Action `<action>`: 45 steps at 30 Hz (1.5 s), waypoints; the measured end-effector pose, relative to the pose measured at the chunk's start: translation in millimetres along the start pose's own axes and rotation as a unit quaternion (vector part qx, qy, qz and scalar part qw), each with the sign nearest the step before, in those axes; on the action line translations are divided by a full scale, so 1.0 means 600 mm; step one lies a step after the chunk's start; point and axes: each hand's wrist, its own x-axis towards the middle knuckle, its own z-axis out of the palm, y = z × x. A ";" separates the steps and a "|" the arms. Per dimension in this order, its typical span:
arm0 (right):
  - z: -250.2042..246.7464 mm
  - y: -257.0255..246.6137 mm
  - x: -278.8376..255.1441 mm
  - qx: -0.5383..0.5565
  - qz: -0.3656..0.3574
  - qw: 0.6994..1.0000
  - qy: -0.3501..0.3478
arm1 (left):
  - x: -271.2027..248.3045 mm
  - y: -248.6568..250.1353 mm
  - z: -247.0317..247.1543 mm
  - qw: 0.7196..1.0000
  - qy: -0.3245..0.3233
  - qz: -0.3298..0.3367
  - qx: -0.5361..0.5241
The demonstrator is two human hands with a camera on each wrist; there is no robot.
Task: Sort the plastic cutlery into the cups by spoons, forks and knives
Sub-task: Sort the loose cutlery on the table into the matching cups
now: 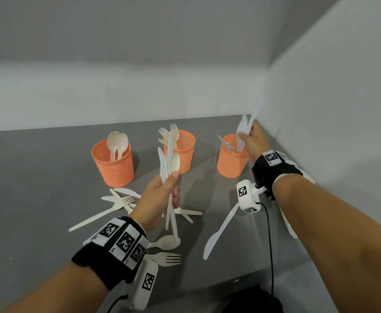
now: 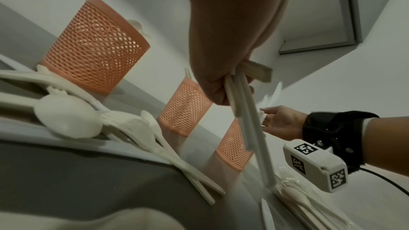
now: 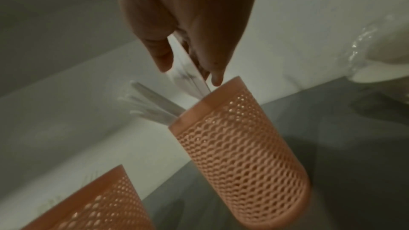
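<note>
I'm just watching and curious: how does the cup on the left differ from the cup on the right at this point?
The left cup holds spoons with rounded bowls sticking up; the right cup holds knives. No hand is at the left cup, while the right hand grips knives over the right cup. Both are orange mesh cups standing upright on the grey table.

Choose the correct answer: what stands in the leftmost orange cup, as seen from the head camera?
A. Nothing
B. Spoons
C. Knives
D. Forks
B: in the head view, two rounded spoon bowls stick up out of the leftmost cup, while fork tines rise from the middle cup.
</note>
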 end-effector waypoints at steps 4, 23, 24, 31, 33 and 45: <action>-0.001 0.002 0.001 0.004 -0.005 1.000 0.025 | 0.006 -0.003 0.006 1.000 0.002 -0.004 -0.004; 0.033 0.110 -0.163 -0.537 -0.169 0.693 -0.451 | 0.016 -0.006 0.006 0.998 -0.031 -0.027 -0.056; 0.034 0.112 -0.166 -0.534 -0.162 0.699 -0.448 | 0.017 -0.007 0.004 0.998 -0.030 -0.028 -0.054; 0.028 0.114 -0.177 -0.535 -0.127 0.737 -0.394 | 0.022 -0.006 -0.004 0.996 -0.045 -0.031 -0.073; 0.016 0.090 -0.161 -0.502 -0.164 0.769 -0.360 | 0.022 -0.003 -0.005 0.995 -0.045 -0.031 -0.079; -0.011 -0.014 -0.033 -0.258 -0.116 0.959 0.030 | 0.012 0.006 0.005 0.996 -0.086 -0.003 -0.035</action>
